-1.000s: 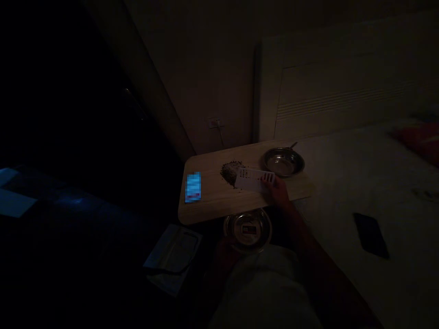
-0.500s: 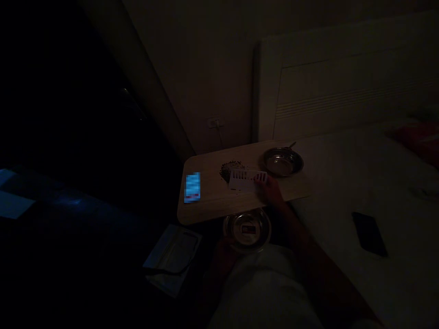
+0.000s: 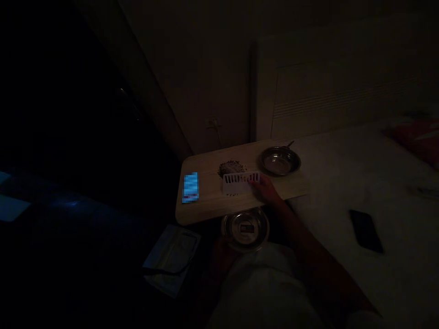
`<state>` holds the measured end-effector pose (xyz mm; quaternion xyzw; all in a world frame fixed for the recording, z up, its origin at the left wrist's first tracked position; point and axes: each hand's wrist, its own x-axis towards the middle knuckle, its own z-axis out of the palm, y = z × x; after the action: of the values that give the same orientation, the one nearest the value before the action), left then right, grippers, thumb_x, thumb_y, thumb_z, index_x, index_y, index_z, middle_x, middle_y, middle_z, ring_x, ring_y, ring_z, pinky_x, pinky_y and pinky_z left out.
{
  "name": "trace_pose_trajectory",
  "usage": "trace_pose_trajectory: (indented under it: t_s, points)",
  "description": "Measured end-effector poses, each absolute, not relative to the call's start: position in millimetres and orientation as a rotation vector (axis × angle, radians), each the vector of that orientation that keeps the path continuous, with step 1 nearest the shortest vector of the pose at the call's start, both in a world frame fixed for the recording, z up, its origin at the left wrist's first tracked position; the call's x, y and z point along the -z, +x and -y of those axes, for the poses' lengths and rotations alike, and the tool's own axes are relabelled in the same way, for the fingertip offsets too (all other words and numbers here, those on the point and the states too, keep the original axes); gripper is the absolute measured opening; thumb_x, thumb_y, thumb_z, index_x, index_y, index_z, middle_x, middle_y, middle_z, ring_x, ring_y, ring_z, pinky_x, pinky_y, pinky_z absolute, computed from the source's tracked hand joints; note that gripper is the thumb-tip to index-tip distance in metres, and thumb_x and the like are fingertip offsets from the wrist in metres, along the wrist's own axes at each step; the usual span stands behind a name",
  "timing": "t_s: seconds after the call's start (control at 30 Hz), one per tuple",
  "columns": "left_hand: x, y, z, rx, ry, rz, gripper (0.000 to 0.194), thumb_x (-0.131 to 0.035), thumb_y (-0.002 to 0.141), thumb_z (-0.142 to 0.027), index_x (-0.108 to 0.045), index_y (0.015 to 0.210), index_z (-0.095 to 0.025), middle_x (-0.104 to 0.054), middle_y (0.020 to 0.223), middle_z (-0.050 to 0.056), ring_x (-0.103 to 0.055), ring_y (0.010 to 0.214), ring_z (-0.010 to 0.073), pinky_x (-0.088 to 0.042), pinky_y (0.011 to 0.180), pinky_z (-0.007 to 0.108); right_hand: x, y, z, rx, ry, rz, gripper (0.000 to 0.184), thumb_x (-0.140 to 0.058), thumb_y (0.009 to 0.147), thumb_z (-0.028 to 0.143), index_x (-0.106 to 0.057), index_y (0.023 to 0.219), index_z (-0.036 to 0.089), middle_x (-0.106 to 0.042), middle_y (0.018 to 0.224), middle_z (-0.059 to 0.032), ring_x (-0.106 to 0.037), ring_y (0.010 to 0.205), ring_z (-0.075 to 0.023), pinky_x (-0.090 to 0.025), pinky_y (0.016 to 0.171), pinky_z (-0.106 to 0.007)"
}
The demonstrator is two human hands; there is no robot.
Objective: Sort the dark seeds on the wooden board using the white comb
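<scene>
The room is very dark. My right hand [image 3: 266, 190] grips one end of a white slotted plastic tool [image 3: 239, 183] on a small wooden table [image 3: 209, 203]. The tool stands on edge right against a heap of small dark seeds [image 3: 229, 167]. Below the table's front edge a steel bowl [image 3: 244, 228] is held by my left hand [image 3: 222, 250], which is barely visible in the dark. A second steel bowl [image 3: 280, 161] sits at the table's far right.
A lit phone [image 3: 190, 187] lies on the table's left part. A dark phone [image 3: 365, 230] rests on the white bed at right. A pale flat object with a cord [image 3: 172, 258] lies on the floor. A headboard and wall socket [image 3: 213, 122] stand behind.
My right hand has dragged the white tool leftward and toward the table's front edge, across the seed heap. The bowl under the edge stays put.
</scene>
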<state>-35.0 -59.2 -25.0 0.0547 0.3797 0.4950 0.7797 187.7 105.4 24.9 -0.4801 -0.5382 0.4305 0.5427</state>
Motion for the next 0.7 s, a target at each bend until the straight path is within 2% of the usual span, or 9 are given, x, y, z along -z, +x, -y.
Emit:
trace_pose_trajectory:
  t_s: [0.17,0.23,0.4,0.53,0.7]
  points:
    - [26,-37,65,-1.086,0.137,-0.932,0.029,-0.071,0.066,-0.009,-0.074,0.091,-0.021,-0.081,0.096,0.007,-0.070,0.115,0.0358,-0.046,0.111,0.051,-24,186,-106,-1.085,-1.112,1.310,0.033,-0.073,0.075,0.049,-0.072,0.091,0.020,-0.077,0.094,-0.0060,-0.067,0.088,-0.0241,-0.054,0.082,-0.038]
    - [26,-36,62,-1.059,0.124,-0.933,0.027,-0.069,0.066,-0.010,-0.075,0.091,-0.018,-0.080,0.094,0.009,-0.072,0.108,0.0359,-0.047,0.109,0.053,-24,186,-107,-1.107,-1.107,1.322,0.032,-0.073,0.075,0.048,-0.072,0.092,0.021,-0.077,0.094,-0.0051,-0.067,0.086,-0.0232,-0.054,0.081,-0.037]
    - [27,-34,56,-1.063,0.100,-0.841,0.032,-0.069,0.067,-0.011,-0.076,0.098,-0.013,-0.080,0.103,0.014,-0.072,0.109,0.0346,-0.045,0.111,0.053,-22,188,-106,-1.116,-1.122,1.365,0.030,-0.074,0.073,0.048,-0.071,0.087,0.022,-0.075,0.087,-0.0030,-0.065,0.081,-0.0212,-0.052,0.078,-0.035]
    - [32,-35,58,-1.082,0.111,-0.823,0.029,-0.071,0.068,-0.013,-0.076,0.096,-0.017,-0.080,0.101,0.010,-0.071,0.111,0.0343,-0.043,0.112,0.052,-24,193,-103,-1.181,-1.102,1.398,0.031,-0.075,0.073,0.048,-0.071,0.089,0.022,-0.075,0.089,-0.0031,-0.066,0.081,-0.0211,-0.053,0.078,-0.034]
    - [36,-36,56,-1.075,0.121,-0.731,0.039,-0.070,0.067,-0.010,-0.076,0.105,-0.020,-0.080,0.107,0.009,-0.068,0.118,0.0355,-0.042,0.113,0.054,-28,201,-96,-1.234,-1.120,1.450,0.033,-0.077,0.072,0.050,-0.072,0.088,0.021,-0.075,0.088,-0.0031,-0.066,0.079,-0.0212,-0.054,0.076,-0.034]
